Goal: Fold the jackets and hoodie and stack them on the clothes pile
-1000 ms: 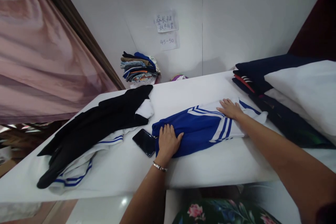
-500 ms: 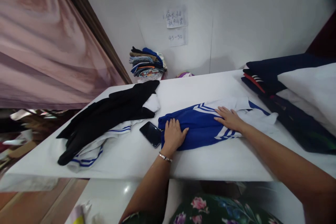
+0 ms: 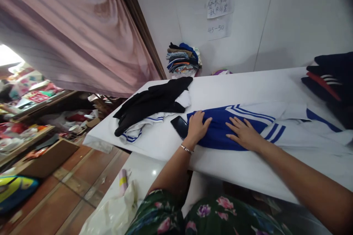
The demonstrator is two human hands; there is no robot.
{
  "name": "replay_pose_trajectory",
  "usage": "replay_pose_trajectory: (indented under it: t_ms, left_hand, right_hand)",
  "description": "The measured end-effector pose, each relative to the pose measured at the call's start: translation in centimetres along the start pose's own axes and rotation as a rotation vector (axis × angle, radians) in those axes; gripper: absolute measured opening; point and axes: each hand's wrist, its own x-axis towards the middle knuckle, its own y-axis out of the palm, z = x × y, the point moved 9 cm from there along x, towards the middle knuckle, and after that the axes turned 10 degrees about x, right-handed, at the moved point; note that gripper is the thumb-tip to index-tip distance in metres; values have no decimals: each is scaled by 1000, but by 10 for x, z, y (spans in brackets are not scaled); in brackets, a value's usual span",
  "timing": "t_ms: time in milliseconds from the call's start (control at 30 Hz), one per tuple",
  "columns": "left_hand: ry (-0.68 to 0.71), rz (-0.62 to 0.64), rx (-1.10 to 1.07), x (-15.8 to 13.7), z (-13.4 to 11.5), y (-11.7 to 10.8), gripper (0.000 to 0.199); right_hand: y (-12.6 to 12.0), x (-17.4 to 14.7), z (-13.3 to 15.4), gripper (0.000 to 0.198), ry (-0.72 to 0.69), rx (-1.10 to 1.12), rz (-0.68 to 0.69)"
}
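Observation:
A blue and white striped jacket [image 3: 220,117] lies stretched lengthwise on the white table [image 3: 162,143], its blue end to the left and its white part running to the right. Flat on the blue end, beside its left edge, rests my left hand [image 3: 198,127], fingers spread. My right hand [image 3: 245,132] lies palm down on the blue fabric near the white stripes, fingers also apart. Neither hand grips the cloth. A black phone [image 3: 179,126] sits just left of my left hand, touching or nearly touching the jacket's edge.
Black clothing [image 3: 154,99] over a white garment with blue stripes [image 3: 132,134] lies at the table's left. Folded dark clothes [image 3: 331,77] are at the right. Behind the table stands a stack of folded clothes [image 3: 182,58]. A pink curtain [image 3: 110,36] hangs at left.
The view has turned left, showing shelves and floor. My right hand has slid left along the jacket, from the striped part onto the blue, closer to my left hand.

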Motion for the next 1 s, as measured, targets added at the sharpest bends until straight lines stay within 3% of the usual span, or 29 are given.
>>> replay_pose_trajectory:
  t_ms: [67,133,267,367,467,633,833,900,1000]
  left_hand:
    - [-105,-69,-4,10,26,-15,53]
    - [-208,-54,17,23,53,-20,57]
    - [-256,331,15,51,83,13,71]
    - [-135,553,6,67,77,38,73]
    - [-58,634,18,77,68,49,72]
    - [7,705,63,80,52,54,74]
    - [22,694,83,88,40,47,67]
    - [-3,728,-31,89,42,43,61]
    - [-129,881,-437,81,49,42,55]
  right_hand:
    - [7,-2,-2,68,-16,-6,-12]
    - [8,-3,-4,67,-22,-20,-35]
    - [5,-3,-4,67,-6,-40,-30]
    - [5,-3,-2,69,-5,-34,-24]
    - [4,-2,-1,68,-7,-22,-35]
    - [4,-2,-2,70,-8,2,-20]
    - [3,-3,-3,66,-5,36,-25]
    - [2,-3,-2,66,-5,40,-22]
    - [2,-3,-1,68,-7,32,-5]
